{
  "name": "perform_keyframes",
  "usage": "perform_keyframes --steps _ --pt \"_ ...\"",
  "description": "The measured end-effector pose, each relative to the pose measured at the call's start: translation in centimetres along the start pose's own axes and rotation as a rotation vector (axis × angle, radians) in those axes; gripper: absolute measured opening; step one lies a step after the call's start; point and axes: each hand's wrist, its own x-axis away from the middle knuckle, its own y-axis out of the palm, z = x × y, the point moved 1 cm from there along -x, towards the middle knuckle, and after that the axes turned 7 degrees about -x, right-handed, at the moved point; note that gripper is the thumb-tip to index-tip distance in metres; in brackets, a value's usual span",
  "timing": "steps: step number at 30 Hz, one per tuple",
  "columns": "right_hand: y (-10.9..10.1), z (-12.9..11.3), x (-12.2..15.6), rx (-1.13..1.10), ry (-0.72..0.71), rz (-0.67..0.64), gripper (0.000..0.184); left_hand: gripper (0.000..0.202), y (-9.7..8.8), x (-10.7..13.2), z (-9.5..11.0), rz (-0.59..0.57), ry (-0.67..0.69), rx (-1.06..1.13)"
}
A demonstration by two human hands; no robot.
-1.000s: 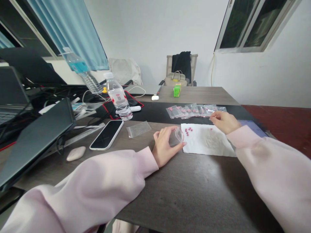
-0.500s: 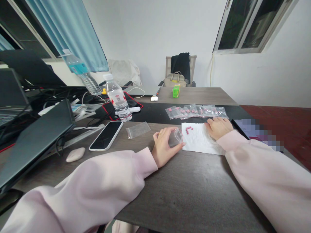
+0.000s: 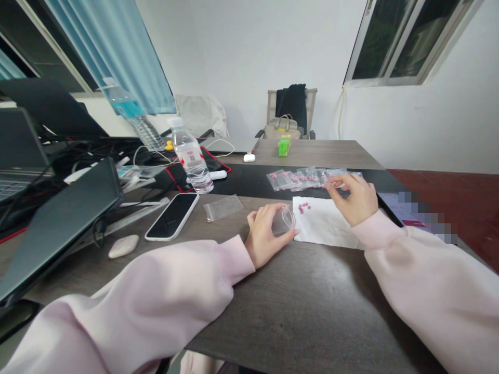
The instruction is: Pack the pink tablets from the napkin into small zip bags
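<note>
My left hand [image 3: 265, 231] rests on the dark desk with its fingers curled round a small clear plastic bag [image 3: 284, 219], holding its mouth toward a white paper sheet [image 3: 325, 228]. Several small pink pills [image 3: 304, 208] lie on the near-left part of that sheet. My right hand [image 3: 353, 196] is raised over the sheet's far edge, fingers pinched on one clear bag at the right end of a row of small pill-filled bags [image 3: 302, 178]. An empty clear bag [image 3: 222, 207] lies flat to the left of my left hand.
A phone [image 3: 172, 215] lies face up left of centre, a water bottle [image 3: 189, 155] behind it. Laptops [image 3: 54, 208] and cables crowd the left side. A white mouse [image 3: 122, 245], a green box [image 3: 284, 145] and a chair with a bag [image 3: 289, 117] are beyond.
My right hand lifted off the paper sheet and went up to the row of filled bags, pinching the one at the right end. My left hand stayed on its clear bag.
</note>
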Motion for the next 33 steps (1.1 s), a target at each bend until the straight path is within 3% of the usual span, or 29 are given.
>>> perform_keyframes --steps 3,7,10,13,18,22,26,31,33 --pt "-0.5 -2.8 1.2 -0.256 -0.21 0.082 0.018 0.046 0.1 0.0 -0.1 0.023 0.004 0.0" --pt "0.4 -5.2 4.0 -0.351 -0.362 -0.189 0.026 0.046 0.2 0.0 -0.2 0.048 0.006 0.001" --pt "0.9 -5.3 5.1 -0.399 -0.287 -0.243 0.029 0.048 0.3 0.1 -0.2 0.06 0.003 0.002" --pt "0.8 -5.1 5.3 -0.459 -0.21 -0.269 0.022 0.049 0.3 0.1 -0.2 0.062 0.001 0.001" --pt "0.7 -5.3 5.2 -0.489 -0.206 -0.411 0.022 0.048 0.0 0.0 0.0 0.056 -0.005 0.015" --pt "1.1 -5.3 5.2 -0.572 -0.257 -0.414 0.025 0.056 -0.1 0.0 0.2 0.077 0.021 0.054" --pt "1.7 -4.8 5.2 -0.638 -0.167 -0.364 0.028 0.058 -0.1 -0.3 0.0 0.084 0.017 0.223" --pt "2.1 -4.2 5.2 -0.667 0.036 -0.265 0.032 0.024 0.5 -0.7 -0.5 0.064 -0.122 0.55" --pt "2.2 -4.2 5.2 -0.664 0.079 -0.265 0.032 0.019 0.7 -0.9 -0.7 0.048 -0.173 0.612"
